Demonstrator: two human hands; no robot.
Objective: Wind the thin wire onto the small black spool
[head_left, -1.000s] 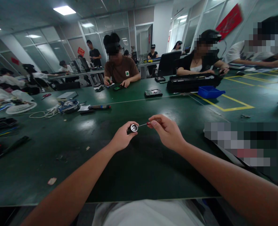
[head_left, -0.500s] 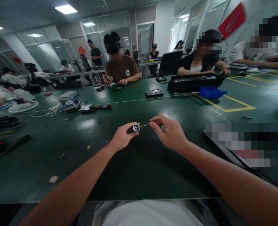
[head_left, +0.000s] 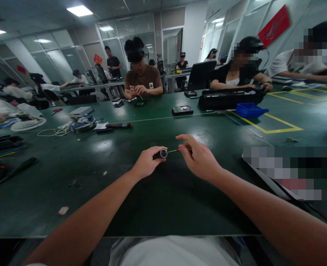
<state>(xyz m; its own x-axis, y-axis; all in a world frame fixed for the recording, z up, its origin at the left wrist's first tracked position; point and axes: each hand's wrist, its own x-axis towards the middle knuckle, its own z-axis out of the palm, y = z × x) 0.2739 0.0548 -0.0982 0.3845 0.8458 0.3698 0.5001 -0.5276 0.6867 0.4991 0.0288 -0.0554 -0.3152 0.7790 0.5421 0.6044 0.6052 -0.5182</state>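
My left hand [head_left: 144, 164] grips a short black cylinder [head_left: 163, 153] with a silver ring around its open end, which faces me. Most of its body is hidden in the fingers, so its kind is unclear. In my right hand [head_left: 201, 158] is a thin screwdriver [head_left: 173, 150] with a red handle, pinched low with the index finger raised off it. The shaft points left and its tip meets the cylinder's rim area; whether it is inside or only touching, I cannot tell. Both hands are above the green table [head_left: 177, 207].
Ahead lie an opened hard drive [head_left: 182, 110], a blue tray [head_left: 250, 110] and a long black housing [head_left: 231, 98]. Left of centre are a pen-like tool [head_left: 119, 125] and a cable bundle [head_left: 83, 123]. A person in a brown shirt [head_left: 144, 79] works across the table.
Both hands have shifted slightly right and the cylinder's end has turned a little. My right index finger has lifted away from the screwdriver. The person opposite has brought their hands together.
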